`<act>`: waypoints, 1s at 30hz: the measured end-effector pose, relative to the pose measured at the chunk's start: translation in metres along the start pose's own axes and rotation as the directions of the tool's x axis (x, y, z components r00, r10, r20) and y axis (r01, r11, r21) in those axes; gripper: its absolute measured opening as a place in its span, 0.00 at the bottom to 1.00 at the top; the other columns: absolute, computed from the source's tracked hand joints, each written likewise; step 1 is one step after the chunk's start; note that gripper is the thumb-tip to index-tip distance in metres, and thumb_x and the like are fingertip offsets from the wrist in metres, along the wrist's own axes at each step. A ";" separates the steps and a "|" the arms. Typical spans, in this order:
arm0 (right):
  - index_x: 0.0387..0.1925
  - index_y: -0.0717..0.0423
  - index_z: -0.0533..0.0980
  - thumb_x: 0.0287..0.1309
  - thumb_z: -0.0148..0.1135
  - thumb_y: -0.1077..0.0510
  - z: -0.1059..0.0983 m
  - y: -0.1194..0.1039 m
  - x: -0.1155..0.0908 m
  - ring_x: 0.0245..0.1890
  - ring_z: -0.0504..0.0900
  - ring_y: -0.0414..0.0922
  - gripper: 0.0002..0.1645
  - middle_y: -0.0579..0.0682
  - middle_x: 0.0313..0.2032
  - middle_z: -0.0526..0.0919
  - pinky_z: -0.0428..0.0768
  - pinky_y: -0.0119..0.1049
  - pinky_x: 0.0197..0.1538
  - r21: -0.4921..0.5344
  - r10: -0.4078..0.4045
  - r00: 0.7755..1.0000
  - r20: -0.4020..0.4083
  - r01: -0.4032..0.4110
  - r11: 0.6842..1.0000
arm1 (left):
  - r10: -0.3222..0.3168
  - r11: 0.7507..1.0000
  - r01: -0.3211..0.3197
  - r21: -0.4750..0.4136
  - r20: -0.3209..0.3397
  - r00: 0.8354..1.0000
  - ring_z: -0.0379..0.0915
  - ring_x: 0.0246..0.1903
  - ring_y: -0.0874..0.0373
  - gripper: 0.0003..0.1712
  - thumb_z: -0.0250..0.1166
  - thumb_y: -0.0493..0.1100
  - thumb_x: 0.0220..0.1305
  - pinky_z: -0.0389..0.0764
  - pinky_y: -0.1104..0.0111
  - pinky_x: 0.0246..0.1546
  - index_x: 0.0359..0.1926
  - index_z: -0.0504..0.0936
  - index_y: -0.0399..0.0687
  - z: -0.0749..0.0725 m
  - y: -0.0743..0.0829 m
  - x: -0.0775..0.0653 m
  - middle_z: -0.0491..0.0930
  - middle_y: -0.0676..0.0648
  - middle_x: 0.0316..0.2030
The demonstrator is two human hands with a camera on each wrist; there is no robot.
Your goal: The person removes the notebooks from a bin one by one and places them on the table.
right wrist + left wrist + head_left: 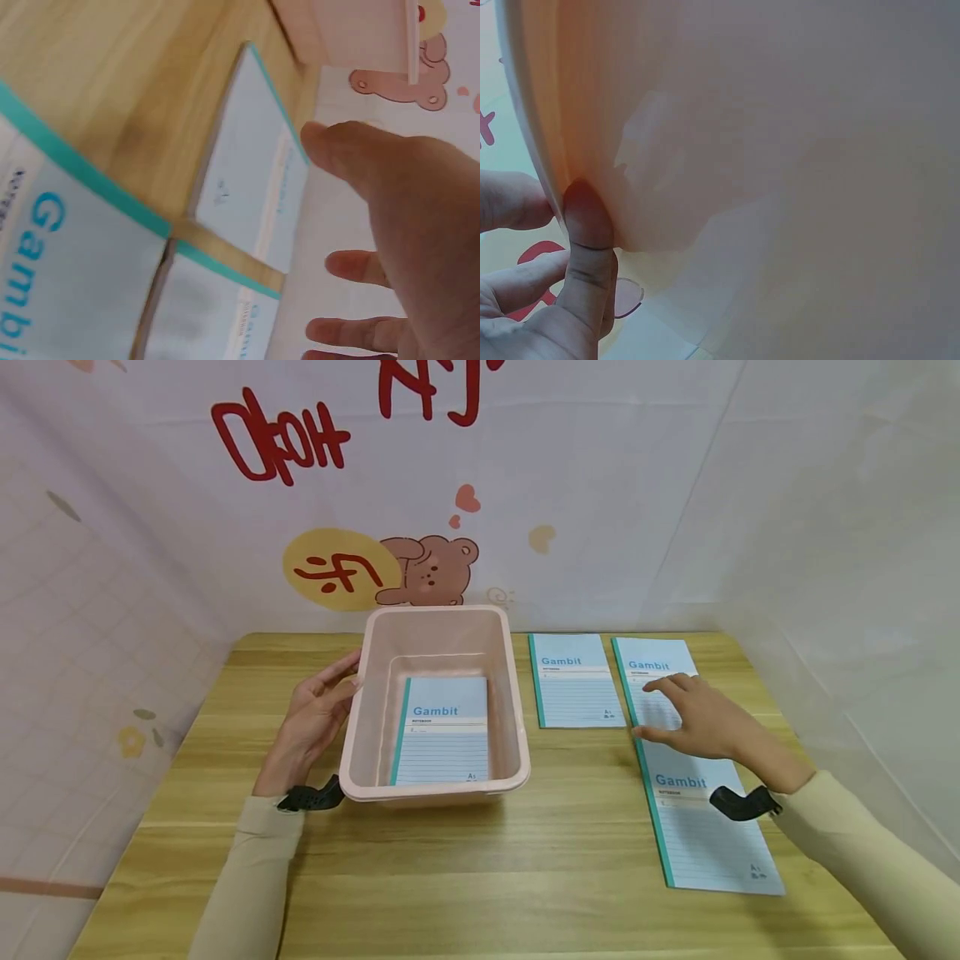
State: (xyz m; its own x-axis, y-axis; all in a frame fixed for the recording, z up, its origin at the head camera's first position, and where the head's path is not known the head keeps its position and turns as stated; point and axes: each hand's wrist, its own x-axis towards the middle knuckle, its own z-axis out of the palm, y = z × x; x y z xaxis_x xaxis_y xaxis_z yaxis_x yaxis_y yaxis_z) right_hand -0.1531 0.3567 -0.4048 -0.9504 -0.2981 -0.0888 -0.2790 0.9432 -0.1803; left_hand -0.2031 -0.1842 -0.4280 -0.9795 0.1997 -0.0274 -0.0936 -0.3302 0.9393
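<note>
My left hand (311, 718) pinches the left rim of a pale pink plastic bin (441, 633); the left wrist view shows the thumb (588, 217) on one side of the edge and a finger on the other. Inside the bin lies a light blue Gambit notebook (442, 752) with a green spine. Over on the right, my right hand (697, 718) holds nothing, its thumb and fingers spread above two more notebooks. One is the back right notebook (651, 652), partly covered by the hand; the other, a front right notebook (712, 839), lies below it, close to the wrist.
Between bin and right hand lies another Gambit notebook (577, 685), near the back of the wooden table (480, 893). A white cloth (600, 460) with red writing and a bear print hangs behind the table. Black camera straps (311, 795) sit on both wrists.
</note>
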 end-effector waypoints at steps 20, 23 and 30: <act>0.81 0.43 0.52 0.61 0.60 0.26 -0.035 -0.064 0.068 0.78 0.47 0.69 0.56 0.63 0.80 0.49 0.47 0.73 0.73 0.106 -0.012 0.992 -0.124 0.025 0.994 | -0.012 0.999 0.013 0.050 -0.012 1.000 0.80 0.47 0.65 0.34 0.59 0.34 0.75 0.84 0.78 0.46 0.77 0.59 0.34 0.000 0.001 -0.001 0.71 0.49 0.57; 0.81 0.41 0.51 0.61 0.59 0.25 -0.037 -0.075 0.081 0.78 0.46 0.68 0.56 0.62 0.80 0.48 0.45 0.72 0.73 0.120 -0.025 0.988 -0.153 0.044 0.992 | -0.017 0.999 0.017 0.041 -0.017 1.000 0.80 0.47 0.65 0.35 0.60 0.34 0.74 0.84 0.78 0.47 0.77 0.59 0.34 0.000 0.002 -0.001 0.71 0.50 0.58; 0.81 0.37 0.49 0.60 0.58 0.23 -0.042 -0.098 0.106 0.78 0.48 0.68 0.57 0.59 0.80 0.48 0.44 0.72 0.74 0.145 -0.035 0.982 -0.186 0.062 0.987 | -0.036 0.998 0.037 0.044 -0.024 0.999 0.79 0.49 0.65 0.37 0.62 0.35 0.73 0.84 0.77 0.50 0.78 0.60 0.38 0.000 0.004 -0.002 0.70 0.50 0.61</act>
State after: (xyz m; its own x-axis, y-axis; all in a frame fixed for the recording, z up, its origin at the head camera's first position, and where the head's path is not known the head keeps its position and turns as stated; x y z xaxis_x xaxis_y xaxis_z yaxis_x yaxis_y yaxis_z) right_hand -0.2323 0.2388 -0.3552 -0.9491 -0.2983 0.1008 -0.3148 0.8914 -0.3260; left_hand -0.2015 -0.1857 -0.4241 -0.9796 0.1888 -0.0691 -0.1214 -0.2816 0.9518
